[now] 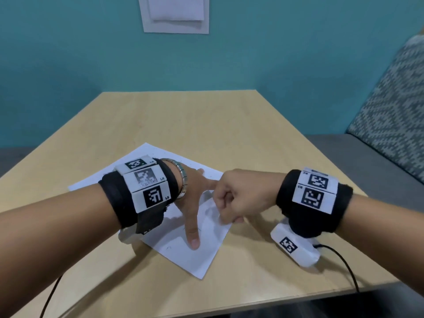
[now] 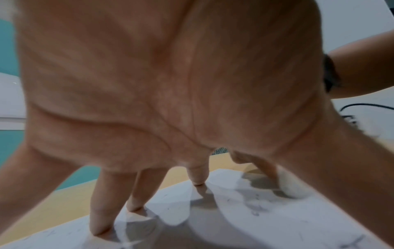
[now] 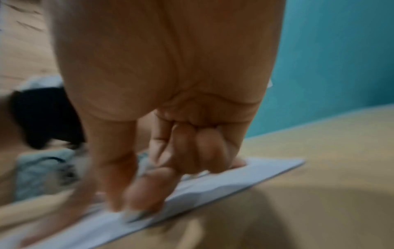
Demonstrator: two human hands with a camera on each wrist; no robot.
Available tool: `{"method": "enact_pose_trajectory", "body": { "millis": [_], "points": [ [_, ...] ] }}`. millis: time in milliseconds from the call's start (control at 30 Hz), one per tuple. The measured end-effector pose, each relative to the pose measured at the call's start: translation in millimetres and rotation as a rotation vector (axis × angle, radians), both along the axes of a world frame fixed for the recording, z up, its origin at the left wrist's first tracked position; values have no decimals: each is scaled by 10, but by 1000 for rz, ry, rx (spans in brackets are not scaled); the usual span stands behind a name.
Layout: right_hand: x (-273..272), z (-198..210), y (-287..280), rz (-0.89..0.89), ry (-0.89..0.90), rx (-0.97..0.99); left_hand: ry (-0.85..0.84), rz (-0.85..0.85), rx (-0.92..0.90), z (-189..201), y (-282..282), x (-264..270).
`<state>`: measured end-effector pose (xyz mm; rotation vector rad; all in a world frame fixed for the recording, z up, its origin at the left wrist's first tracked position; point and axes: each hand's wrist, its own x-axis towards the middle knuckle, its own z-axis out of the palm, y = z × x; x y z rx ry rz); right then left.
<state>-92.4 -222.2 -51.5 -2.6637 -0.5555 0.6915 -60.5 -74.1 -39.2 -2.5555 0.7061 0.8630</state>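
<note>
A white sheet of paper (image 1: 197,260) with faint pencil marks lies on the wooden table (image 1: 206,122). My left hand (image 1: 195,203) is spread flat on it, with straight fingers and thumb pressing it down. In the left wrist view the fingertips (image 2: 100,230) touch the paper (image 2: 234,219). My right hand (image 1: 227,216) is curled at the sheet's right edge and meets the left forefinger. The right wrist view, blurred, shows the right hand (image 3: 149,193) pinching the paper (image 3: 234,182) edge between thumb and forefinger, the edge slightly raised.
A teal wall stands behind the table, with a white panel (image 1: 175,14) on it. A patterned bench cushion (image 1: 390,122) is at the right. Black cables (image 1: 344,267) run over the table's front edge near both wrists.
</note>
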Motion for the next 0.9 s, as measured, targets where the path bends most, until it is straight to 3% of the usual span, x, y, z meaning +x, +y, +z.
{"method": "enact_pose_trajectory", "body": {
  "millis": [133, 267, 433, 567, 700, 833, 900],
  "points": [
    [232, 47, -176, -147, -145, -19, -17, 7, 38, 5, -23, -8],
    [2, 10, -30, -3, 2, -10, 6, 11, 27, 24, -28, -11],
    [236, 50, -186, -149, -90, 7, -10, 17, 43, 4, -40, -6],
    [129, 13, -115, -61, 33, 19, -5, 15, 18, -1, -24, 6],
    [270, 60, -187, -137, -51, 4, -20, 17, 44, -15, -21, 10],
    [198, 42, -108, -34, 22, -32, -18, 8, 30, -20, -20, 27],
    [280, 80, -186, -105, -37, -55, -20, 7, 40, -18, -29, 18]
  ]
}}
